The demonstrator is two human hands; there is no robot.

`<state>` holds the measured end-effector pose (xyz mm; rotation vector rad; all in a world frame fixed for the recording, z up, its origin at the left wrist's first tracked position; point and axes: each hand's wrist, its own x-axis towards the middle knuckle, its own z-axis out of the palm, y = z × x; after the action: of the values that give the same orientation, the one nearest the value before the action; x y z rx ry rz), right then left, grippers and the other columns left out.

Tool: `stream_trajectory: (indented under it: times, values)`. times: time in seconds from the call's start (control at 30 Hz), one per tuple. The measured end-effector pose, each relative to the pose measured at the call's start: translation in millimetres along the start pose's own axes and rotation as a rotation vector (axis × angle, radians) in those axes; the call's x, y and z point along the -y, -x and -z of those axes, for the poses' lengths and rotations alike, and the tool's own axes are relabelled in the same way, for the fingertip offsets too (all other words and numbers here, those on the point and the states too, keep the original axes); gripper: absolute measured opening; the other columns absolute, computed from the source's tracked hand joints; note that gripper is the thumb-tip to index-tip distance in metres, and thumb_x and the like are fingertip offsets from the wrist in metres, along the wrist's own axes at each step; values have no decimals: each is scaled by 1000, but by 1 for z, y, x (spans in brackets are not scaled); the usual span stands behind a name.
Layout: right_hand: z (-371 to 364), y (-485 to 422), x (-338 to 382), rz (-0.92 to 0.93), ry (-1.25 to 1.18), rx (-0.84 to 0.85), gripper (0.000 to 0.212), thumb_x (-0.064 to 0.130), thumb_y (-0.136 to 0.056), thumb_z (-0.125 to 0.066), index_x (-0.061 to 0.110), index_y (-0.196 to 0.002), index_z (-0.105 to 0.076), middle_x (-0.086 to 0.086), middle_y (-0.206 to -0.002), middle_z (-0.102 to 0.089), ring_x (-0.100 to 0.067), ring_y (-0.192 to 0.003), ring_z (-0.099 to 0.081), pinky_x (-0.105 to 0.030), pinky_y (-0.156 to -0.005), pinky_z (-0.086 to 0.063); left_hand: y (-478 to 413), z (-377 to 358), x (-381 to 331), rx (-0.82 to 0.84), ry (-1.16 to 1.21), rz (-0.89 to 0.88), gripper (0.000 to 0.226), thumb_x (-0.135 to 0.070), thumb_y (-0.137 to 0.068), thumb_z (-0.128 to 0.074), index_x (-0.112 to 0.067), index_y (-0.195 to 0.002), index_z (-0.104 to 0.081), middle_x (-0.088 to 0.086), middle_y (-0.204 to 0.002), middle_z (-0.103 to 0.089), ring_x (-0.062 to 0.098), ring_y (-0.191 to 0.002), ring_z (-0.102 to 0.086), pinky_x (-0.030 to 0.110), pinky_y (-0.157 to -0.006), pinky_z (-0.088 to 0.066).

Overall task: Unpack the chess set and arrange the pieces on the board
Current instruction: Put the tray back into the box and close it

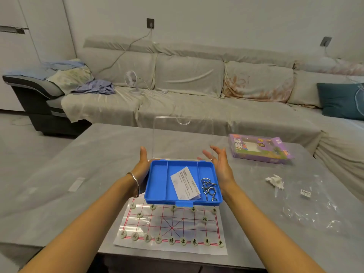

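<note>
Looking down on the board (149, 221) lying flat at the lower centre of the frame, close to the front edge of the grey table (59, 174). Seeing round pale pieces (171, 240) sitting on its red lines: nine in the nearest row, two singles above them, and a further row partly hiding under the box

Holding a blue box (157, 180) over the far part of the board, mid-frame, between both hands. Pressing the left hand (142, 164), a silver bangle (135, 184) at its wrist, flat against the box's left wall, fingers straight and pointing up, curling round nothing. Holding the right hand (220, 166) up beside the right wall, fingers spread and loose, gripping nothing; not showing clearly whether the palm is touching the wall

Carrying inside the box a folded white leaflet (185, 184) in the middle compartment and looped metal rings (208, 188) in the right one. Standing upright from the box's far edge: a clear lid (183, 138)

Lying further right on the table: clear plastic wrap (315, 209), a crumpled white scrap (275, 181), and beyond them a purple package (260, 148)

Stretching across the upper frame behind the table: a cloth-covered sofa (187, 91) bearing a small white fan (131, 78), bundled clothes (94, 87) at upper left and a teal cushion (340, 101) at the right edge
</note>
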<state>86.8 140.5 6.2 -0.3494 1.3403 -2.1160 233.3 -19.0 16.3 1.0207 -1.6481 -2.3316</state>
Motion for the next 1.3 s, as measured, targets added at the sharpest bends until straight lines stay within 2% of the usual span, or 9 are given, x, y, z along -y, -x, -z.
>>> stream_trajectory:
  times: [0.2, 0.33, 0.47, 0.53, 0.6, 0.8, 1.03, 1.17, 1.3]
  values:
    - [-5, 4, 14, 0, -98, 31, 62, 58, -95, -16, 18, -72, -58, -4, -122, -54, -24, -111, -52, -39, -79, -46, 11, 4, -9, 129, 44, 60, 97, -84, -72, -3, -10, -100, -60, 12, -74, -69, 22, -66, -69, 28, -56, -57]
    - [-2, 7, 19, -87, -251, 81, 61, 56, -92, -31, 15, -54, -55, -4, -122, -58, -21, -115, -49, -37, -84, -44, 16, 1, -16, 175, 65, 40, 72, -73, -82, -28, -11, -102, -59, 11, -80, -72, 24, -70, -70, 31, -57, -58]
    - [0, 10, 27, -152, -120, 142, 28, 38, -81, -61, 10, -83, -64, -6, -116, -60, -25, -105, -55, -38, -82, -49, 20, 0, -20, 129, -124, 18, 32, -41, -86, -55, -12, -100, -57, 7, -74, -72, 20, -62, -69, 28, -51, -56]
    - [2, 14, 30, -198, 14, 177, 45, 31, -78, -70, 12, -117, -58, -8, -109, -63, -27, -96, -62, -38, -75, -55, 19, -3, -21, 108, -111, -21, 23, -32, -87, -57, -12, -98, -58, 7, -75, -71, 19, -60, -69, 27, -48, -55]
    - [3, 16, 30, -192, 86, 178, 55, 24, -77, -71, 19, -128, -51, -9, -116, -65, -28, -99, -65, -38, -74, -57, 15, -6, -20, 52, -26, -104, 25, -28, -88, -58, -10, -105, -57, 11, -86, -70, 22, -66, -69, 28, -48, -55]
    - [0, 25, 16, -220, -108, 113, 46, 25, -79, -65, 7, -120, -55, -16, -121, -63, -27, -108, -63, -36, -86, -55, 2, -18, -11, -95, 340, -317, 12, -18, -90, -57, -15, -101, -56, 11, -93, -65, 25, -79, -64, 31, -55, -58]
    - [-7, 28, 13, -198, 235, 52, 19, 14, -89, -60, 12, -108, -58, -7, -103, -69, -21, -93, -67, -31, -74, -58, -7, -12, 5, -51, 162, -166, 72, -22, -63, -82, -13, -125, -47, 19, -117, -59, 32, -97, -63, 33, -63, -57]
    - [1, 24, 22, -199, 409, 74, 24, 19, -91, -58, 10, -114, -57, -4, -97, -69, -18, -86, -68, -27, -69, -58, 1, -9, 6, 135, -33, -57, 37, -23, -79, -67, -15, -113, -54, 12, -108, -61, 24, -85, -65, 28, -58, -58]
    - [0, 23, 14, -222, 266, 140, 36, 34, -97, -44, 12, -125, -52, -9, -115, -65, -25, -108, -62, -41, -93, -51, 0, -20, 12, 101, -115, -17, 37, -43, -83, -60, -19, -111, -54, 10, -108, -64, 24, -84, -66, 30, -61, -57]
